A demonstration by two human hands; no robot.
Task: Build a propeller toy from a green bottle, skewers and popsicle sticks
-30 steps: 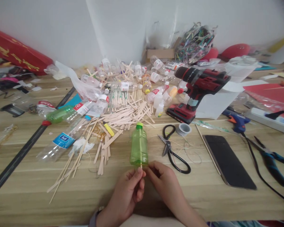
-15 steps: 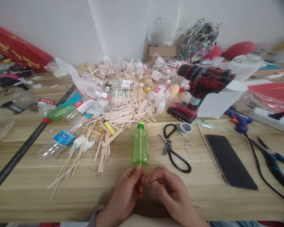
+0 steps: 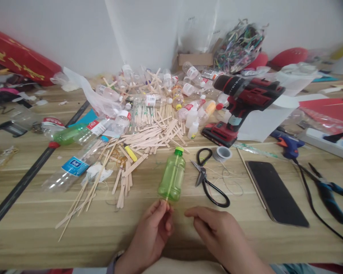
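A green plastic bottle (image 3: 172, 177) with a yellow-green cap leans slightly right in front of me. A thin wooden stick runs through it and comes out at its base. My left hand (image 3: 156, 224) pinches the stick's lower end just under the bottle. To the right, my right hand (image 3: 214, 228) is apart from the bottle, its index finger pointing left and the other fingers curled. Whether it grips anything thin, I cannot make out. Black-handled scissors (image 3: 207, 179) lie partly open right of the bottle, beside a small spool (image 3: 223, 153) with loose thread.
Flat wooden sticks (image 3: 148, 139) and clear bottles are heaped behind. A red drill (image 3: 240, 102) stands back right. Further right are a phone (image 3: 277, 194), a blue glue gun (image 3: 290, 144) and pliers (image 3: 331, 198). At left lies a blue-labelled bottle (image 3: 74, 167).
My right hand has moved right, away from my left hand. The bottle has gone from upright to a rightward tilt. My left hand still pinches the stick.
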